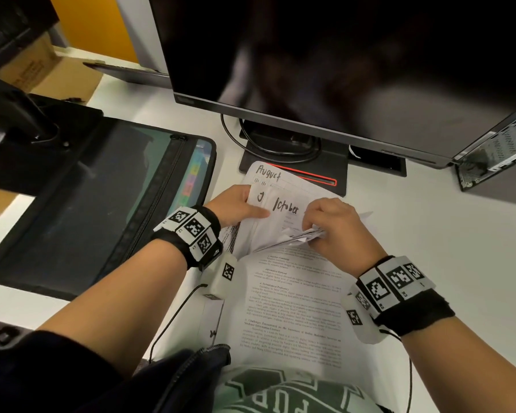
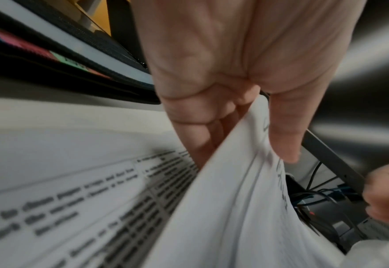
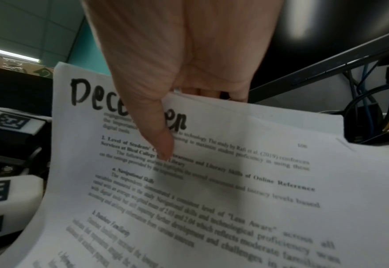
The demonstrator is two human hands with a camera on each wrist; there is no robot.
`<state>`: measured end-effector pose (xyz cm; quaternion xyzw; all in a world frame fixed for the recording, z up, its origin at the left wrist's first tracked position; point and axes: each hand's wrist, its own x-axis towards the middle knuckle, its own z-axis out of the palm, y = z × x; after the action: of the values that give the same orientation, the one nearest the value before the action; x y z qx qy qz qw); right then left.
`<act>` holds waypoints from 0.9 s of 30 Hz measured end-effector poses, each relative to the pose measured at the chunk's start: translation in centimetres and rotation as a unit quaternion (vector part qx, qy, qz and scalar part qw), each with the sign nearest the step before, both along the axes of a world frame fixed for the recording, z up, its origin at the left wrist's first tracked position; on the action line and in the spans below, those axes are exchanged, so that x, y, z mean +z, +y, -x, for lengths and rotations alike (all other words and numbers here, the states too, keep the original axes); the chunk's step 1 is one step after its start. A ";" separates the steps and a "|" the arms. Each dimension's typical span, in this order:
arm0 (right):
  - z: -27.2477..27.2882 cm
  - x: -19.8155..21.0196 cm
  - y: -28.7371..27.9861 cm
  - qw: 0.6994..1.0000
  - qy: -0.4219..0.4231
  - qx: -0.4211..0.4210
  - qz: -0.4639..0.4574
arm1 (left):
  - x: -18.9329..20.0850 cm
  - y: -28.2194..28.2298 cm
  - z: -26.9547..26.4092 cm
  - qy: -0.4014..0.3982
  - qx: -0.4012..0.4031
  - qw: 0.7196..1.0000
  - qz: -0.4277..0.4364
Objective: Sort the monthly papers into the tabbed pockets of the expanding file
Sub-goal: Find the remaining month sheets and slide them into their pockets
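A stack of printed monthly papers (image 1: 292,302) lies on the white desk in front of me. My left hand (image 1: 251,208) grips the stack's far left edge, thumb on a sheet marked "October" (image 1: 286,208); in the left wrist view the left hand (image 2: 246,154) has its thumb above a lifted bundle and its fingers beneath. My right hand (image 1: 310,226) pinches the curled-back top edge of upper sheets; in its wrist view the right hand (image 3: 189,121) has its thumb on a "December" sheet (image 3: 212,181). An "August" sheet (image 1: 268,174) pokes out behind. The black expanding file (image 1: 102,189) lies to the left, coloured tabs (image 1: 194,174) showing.
A dark monitor (image 1: 340,70) stands close behind the papers, its stand base (image 1: 292,162) and cables partly under the August sheet. A small computer case (image 1: 495,150) stands at the right. A cardboard box (image 1: 42,70) and dark gear sit at the far left.
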<state>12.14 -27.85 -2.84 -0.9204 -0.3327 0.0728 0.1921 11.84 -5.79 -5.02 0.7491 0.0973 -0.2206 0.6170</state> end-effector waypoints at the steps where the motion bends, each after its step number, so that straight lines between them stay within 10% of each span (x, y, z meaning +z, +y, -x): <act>1: 0.0 0.1 -0.1 1.000 0.007 0.006 -0.007 | -0.1 0.1 0.0 0.002 -0.002 1.000 -0.017; 27: 0.2 0.4 -0.7 0.997 0.057 -0.005 -0.045 | 0.5 -0.1 0.0 0.004 0.049 0.998 0.027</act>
<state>11.90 -28.58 -2.43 -0.9067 -0.3198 0.1089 0.2526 11.83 -5.85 -4.53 0.7256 0.1304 -0.1961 0.6466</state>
